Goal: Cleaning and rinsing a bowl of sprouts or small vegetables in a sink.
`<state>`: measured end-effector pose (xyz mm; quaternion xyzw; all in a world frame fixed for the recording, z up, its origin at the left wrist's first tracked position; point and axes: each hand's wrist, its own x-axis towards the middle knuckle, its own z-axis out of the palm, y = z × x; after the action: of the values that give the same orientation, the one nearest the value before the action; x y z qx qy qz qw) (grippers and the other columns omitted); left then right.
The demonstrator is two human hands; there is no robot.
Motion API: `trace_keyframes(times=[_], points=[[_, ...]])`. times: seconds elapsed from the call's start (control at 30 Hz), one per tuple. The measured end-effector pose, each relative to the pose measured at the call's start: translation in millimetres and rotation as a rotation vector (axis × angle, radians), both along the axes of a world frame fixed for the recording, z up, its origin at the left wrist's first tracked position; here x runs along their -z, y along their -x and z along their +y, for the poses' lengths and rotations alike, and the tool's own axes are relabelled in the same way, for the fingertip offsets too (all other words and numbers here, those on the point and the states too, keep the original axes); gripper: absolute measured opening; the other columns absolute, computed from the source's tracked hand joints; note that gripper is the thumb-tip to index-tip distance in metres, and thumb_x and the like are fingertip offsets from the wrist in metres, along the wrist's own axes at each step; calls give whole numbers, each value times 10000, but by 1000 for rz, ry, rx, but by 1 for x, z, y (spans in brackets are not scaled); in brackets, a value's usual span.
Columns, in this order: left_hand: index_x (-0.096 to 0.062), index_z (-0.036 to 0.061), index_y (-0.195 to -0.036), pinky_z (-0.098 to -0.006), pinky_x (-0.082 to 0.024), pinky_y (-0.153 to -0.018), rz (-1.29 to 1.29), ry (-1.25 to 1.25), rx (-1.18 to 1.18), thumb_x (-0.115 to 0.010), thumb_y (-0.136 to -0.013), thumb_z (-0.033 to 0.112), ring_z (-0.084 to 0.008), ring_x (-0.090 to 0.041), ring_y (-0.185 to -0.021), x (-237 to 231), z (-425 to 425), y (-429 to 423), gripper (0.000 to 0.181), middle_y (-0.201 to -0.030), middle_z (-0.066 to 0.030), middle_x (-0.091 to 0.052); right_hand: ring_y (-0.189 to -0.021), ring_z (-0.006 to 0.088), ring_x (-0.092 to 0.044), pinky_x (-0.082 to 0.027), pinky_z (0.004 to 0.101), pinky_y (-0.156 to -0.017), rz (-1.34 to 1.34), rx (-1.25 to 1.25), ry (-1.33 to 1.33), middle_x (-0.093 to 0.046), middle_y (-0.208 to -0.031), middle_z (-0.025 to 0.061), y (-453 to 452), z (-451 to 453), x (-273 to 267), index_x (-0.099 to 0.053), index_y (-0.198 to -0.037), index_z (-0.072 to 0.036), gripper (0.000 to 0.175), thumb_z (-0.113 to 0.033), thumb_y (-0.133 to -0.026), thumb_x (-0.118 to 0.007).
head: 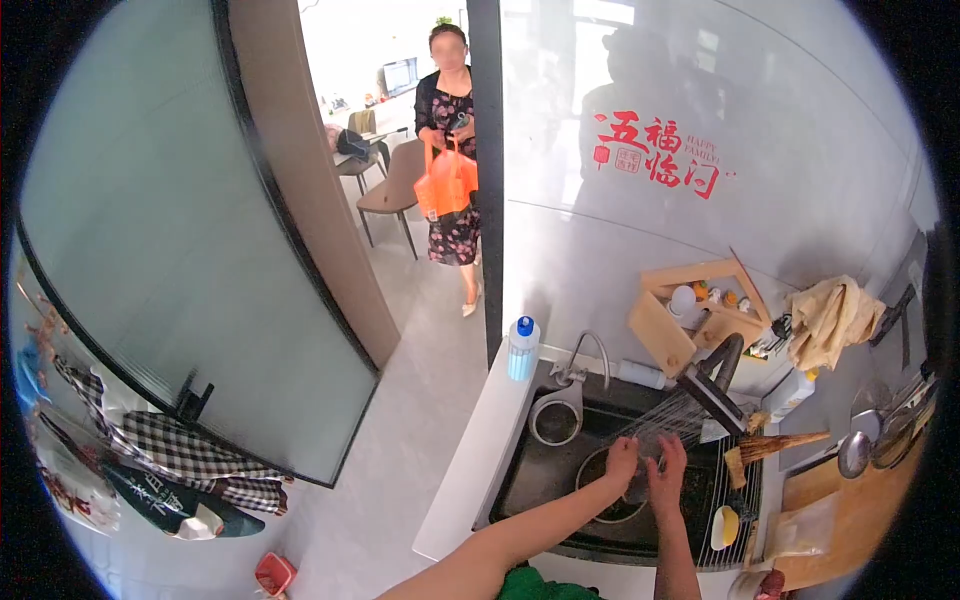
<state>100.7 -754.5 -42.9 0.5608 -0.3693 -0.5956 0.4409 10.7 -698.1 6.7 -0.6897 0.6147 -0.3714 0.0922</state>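
Note:
Both my hands are over the black sink (536, 510), in the spray of water from the dark faucet (716, 401). My left hand (622, 465) has curled fingers near the stream. Close on its right, my right hand (666, 474) has bent, spread fingers, with the palm towards the left hand. A clear, blurred patch lies between them; whether it is only water or a transparent thing cannot be told. Below the hands, a round vessel (589, 480) sits in the basin, partly hidden by my left forearm. A small round strainer (556, 421) hangs at the sink's far left corner.
A blue-capped bottle (523, 349) stands on the white ledge. A wire rack (739, 540) spans the sink's right side, near a brush (784, 444) and a wooden cutting board (855, 517). A person (450, 150) with an orange bag (448, 184) stands in the doorway beside a glass door (172, 225).

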Motion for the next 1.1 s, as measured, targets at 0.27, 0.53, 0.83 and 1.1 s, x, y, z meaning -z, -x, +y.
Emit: trace_keyframes(times=[0.27,0.53,0.83,1.1], points=[[-457,47,-915,-360,-505,-548,418,-358,-37,-395,-941,225,-185,-498,-613,-17,6,12,190,-747,-68,-481,-1217,314,-383,-309,409,-1000,-323,488,-170,-400,-1321,167,34,31,56,-409,-1284,-31,493,-332,-900,-482],[-448,53,-950,-428,-521,-617,1082,-438,-59,-340,-953,228,-235,-525,-629,33,1,-42,205,-797,-81,-508,-1055,251,-542,-426,388,-919,-1881,200,-293,-572,-1148,112,26,10,46,-537,-1136,-46,292,-222,-920,-448],[-216,70,-1372,-484,-451,-905,641,-661,72,-338,-961,276,-363,-460,-1134,17,16,-89,476,-1316,-215,-357,-665,190,-559,-478,330,-606,-1688,252,-449,-573,-763,40,34,-76,35,-570,-929,-85,147,-209,-885,-503],[-138,113,-1405,-480,-436,-919,573,-569,187,-414,-933,360,-348,-453,-1148,28,43,-119,600,-1352,-189,-330,-835,192,-507,-415,409,-696,-1754,346,-282,-562,-946,31,40,-16,50,-567,-990,-109,238,-318,-908,-489]])
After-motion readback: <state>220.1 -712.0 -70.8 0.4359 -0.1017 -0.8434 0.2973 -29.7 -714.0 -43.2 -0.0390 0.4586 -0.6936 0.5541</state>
